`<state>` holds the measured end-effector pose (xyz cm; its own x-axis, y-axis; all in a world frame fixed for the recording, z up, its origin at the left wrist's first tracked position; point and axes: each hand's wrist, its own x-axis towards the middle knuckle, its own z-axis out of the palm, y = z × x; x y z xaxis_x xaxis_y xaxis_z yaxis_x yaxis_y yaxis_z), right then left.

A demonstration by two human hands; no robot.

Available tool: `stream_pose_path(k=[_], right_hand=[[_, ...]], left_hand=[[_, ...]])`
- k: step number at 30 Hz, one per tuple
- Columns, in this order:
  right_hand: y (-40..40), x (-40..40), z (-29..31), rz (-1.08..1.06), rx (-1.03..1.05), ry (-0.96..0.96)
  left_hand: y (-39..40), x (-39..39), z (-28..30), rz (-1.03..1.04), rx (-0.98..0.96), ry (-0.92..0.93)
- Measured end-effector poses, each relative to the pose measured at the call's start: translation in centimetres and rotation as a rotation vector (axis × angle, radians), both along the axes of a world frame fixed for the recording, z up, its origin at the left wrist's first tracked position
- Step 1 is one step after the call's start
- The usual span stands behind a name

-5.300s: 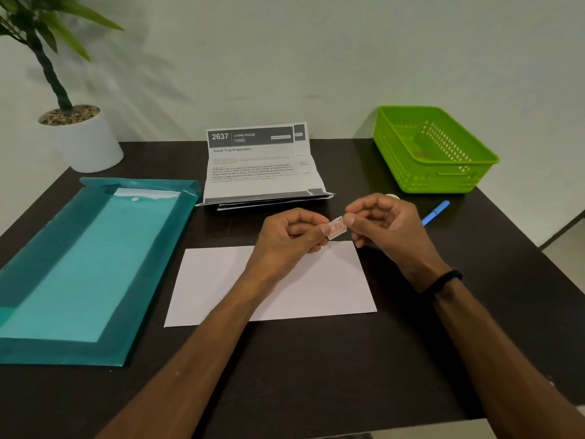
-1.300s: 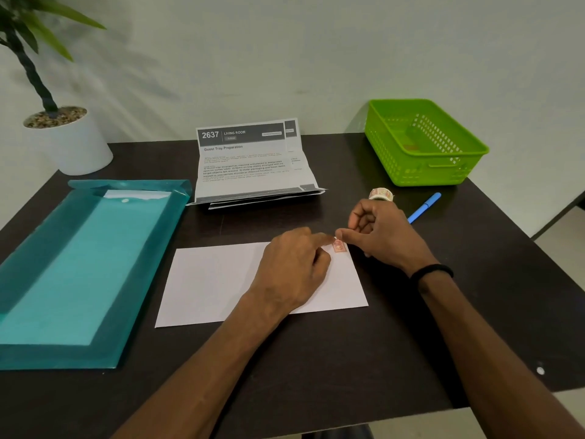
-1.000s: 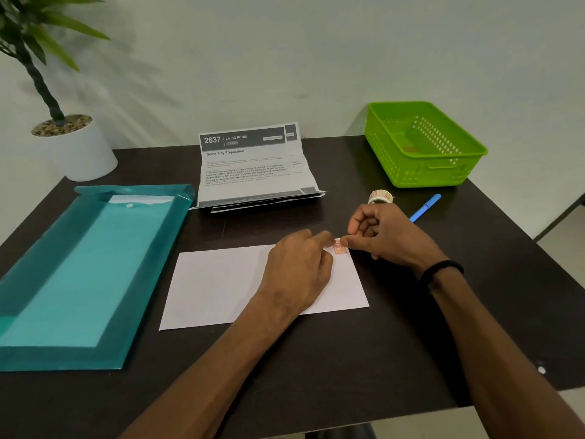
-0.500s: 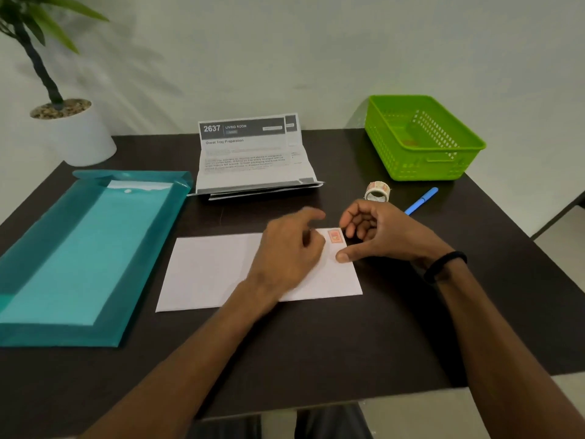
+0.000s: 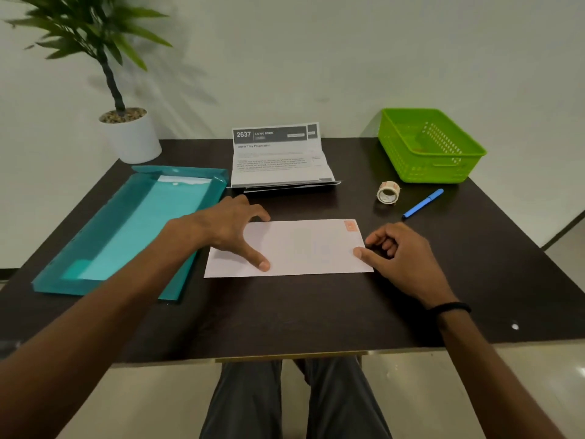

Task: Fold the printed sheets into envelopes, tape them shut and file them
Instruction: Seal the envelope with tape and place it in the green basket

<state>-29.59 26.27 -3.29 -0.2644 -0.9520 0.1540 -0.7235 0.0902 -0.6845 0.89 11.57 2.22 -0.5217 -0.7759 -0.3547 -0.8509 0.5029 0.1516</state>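
1. With a small orange tape piece [image 5: 350, 225] stuck at its far right corner, the envelope [image 5: 294, 248] lies flat on the desk [image 5: 316, 312], near the middle, so the taping step looks done or close to it.
2. The left hand [image 5: 231, 229] rests spread on the envelope's left end, thumb pressing the paper near the near edge, fingers reaching over the far edge; it grips nothing.
3. The right hand [image 5: 402, 258] sits at the envelope's right edge, thumb tip touching the paper, the other fingers loosely curled on the desk and holding nothing.
4. Left of the envelope, just beside it, lies the teal folder [image 5: 126, 229], flap end far; judging by the task, filing there is the next step.
5. That move calls for a pinch on an envelope edge, a lift or slide leftward, and an opening in the folder; whether its flap is open I cannot tell.
6. Far of the envelope stands the stack of printed sheets [image 5: 278, 156], the top one bent up, so more folding remains.
7. To the right sit the tape roll [image 5: 388, 192] and a blue pen [image 5: 422, 204], well apart from both hands.
8. At the far right corner is a green basket [image 5: 430, 147]; at the far left, a potted plant [image 5: 126, 134].
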Motion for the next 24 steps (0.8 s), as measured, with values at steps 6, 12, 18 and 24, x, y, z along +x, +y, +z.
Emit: stream_pose_path(k=[6, 12, 18, 24], right_hand=[[0.5, 0.3, 0.1, -0.040, -0.042, -0.006], [0.5, 0.4, -0.1, -0.056, -0.051, 0.003], [0.4, 0.2, -0.2, -0.055, -0.052, -0.002], [0.4, 0.2, -0.4, -0.063, -0.059, -0.005]], left_hand=[[-0.5, -1.1, 0.2, 0.016, 0.035, -0.037], [-0.7, -1.3, 0.0, 0.074, 0.043, -0.030], [-0.6, -1.3, -0.3, 0.163, 0.083, 0.069], [-0.3, -0.6, 0.0, 0.238, 0.115, 0.268]])
